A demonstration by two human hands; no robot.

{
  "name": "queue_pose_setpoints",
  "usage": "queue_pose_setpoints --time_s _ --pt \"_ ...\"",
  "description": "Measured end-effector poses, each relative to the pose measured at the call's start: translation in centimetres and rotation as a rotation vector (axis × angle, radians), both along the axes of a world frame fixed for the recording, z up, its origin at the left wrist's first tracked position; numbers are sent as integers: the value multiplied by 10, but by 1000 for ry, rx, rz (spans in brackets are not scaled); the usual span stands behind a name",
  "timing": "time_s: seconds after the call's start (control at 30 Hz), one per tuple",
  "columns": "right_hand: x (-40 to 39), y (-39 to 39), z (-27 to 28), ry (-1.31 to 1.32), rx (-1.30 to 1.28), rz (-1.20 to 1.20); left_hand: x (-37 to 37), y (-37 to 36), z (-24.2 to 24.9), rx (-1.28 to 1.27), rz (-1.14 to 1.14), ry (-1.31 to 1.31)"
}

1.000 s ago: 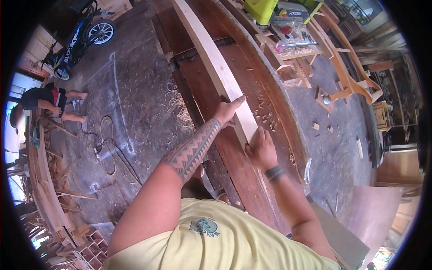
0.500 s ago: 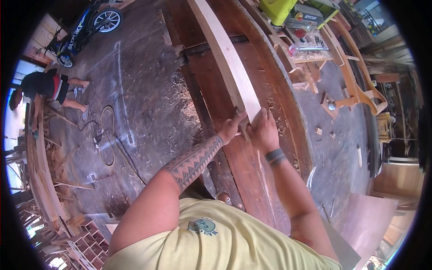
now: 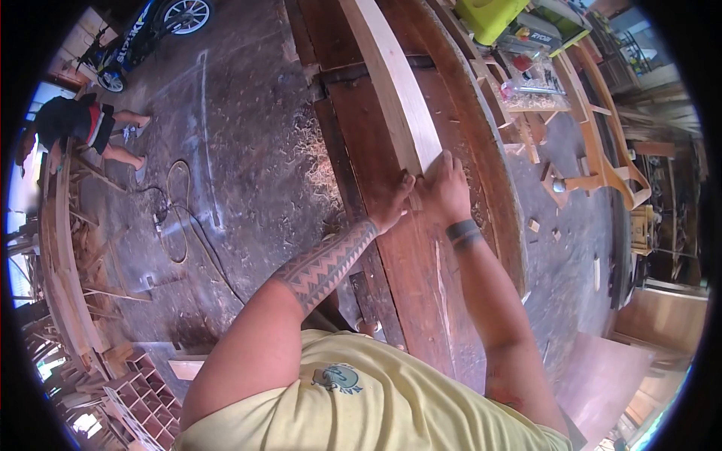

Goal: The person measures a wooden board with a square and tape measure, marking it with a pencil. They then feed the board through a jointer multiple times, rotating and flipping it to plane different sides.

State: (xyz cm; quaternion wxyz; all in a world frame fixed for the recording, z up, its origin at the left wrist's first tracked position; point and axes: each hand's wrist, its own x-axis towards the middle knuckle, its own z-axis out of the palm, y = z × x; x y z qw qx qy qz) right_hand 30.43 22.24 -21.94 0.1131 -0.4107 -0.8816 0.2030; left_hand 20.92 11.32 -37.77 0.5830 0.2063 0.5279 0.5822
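Note:
A long, pale, squared wooden beam (image 3: pixel 404 90) runs away from me along a reddish-brown wooden workbench (image 3: pixel 353 128). My left hand (image 3: pixel 392 203) is at the left corner of its near end, thumb on top and fingers tucked low at the side. Around the right side of the same end curls my right hand (image 3: pixel 449 192), its fingertips on the top face. A small bit of wood shows between the two hands, just below the beam's end.
Curled shavings (image 3: pixel 322 161) lie along the bench's left edge. A looped cord (image 3: pixel 177 203) is on the floor. At far left a person (image 3: pixel 71 128) bends over long boards (image 3: pixel 60 255). A green Ryobi machine (image 3: pixel 534 37) and curved wooden frame (image 3: pixel 602 161) stand right.
The view has shifted slightly, so the bench and beam appear further right and lower. My right hand's fingers have moved up slightly over the beam's end; my left hand stays beside it.

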Motion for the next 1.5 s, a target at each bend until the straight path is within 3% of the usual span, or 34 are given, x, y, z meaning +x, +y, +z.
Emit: queue_pose_setpoints --time_s 0.07,0.17,0.27,0.37,0.5,0.6,0.73,1.5 --pt "-6 10 -8 -1 51 47 -17 -3 26 -59 10 -34" --pt "-20 17 -5 10 12 3 -34 -13 -2 57 169 414" --pt "-34 25 3 0 -17 -10 -72 -26 0 10 392 836" --pt "-48 35 3 -38 -33 -42 -102 -38 -13 -37 699 951" --pt "-64 48 4 -76 -61 -52 -136 -25 -39 -298 787 745" --pt "-76 51 6 -73 -68 -71 -161 1 -53 -362 682 412" --pt "-89 61 2 -63 -29 -77 -161 21 -66 -590 670 607" --pt "-158 123 -7 -45 56 -14 -161 26 -50 -622 622 616"
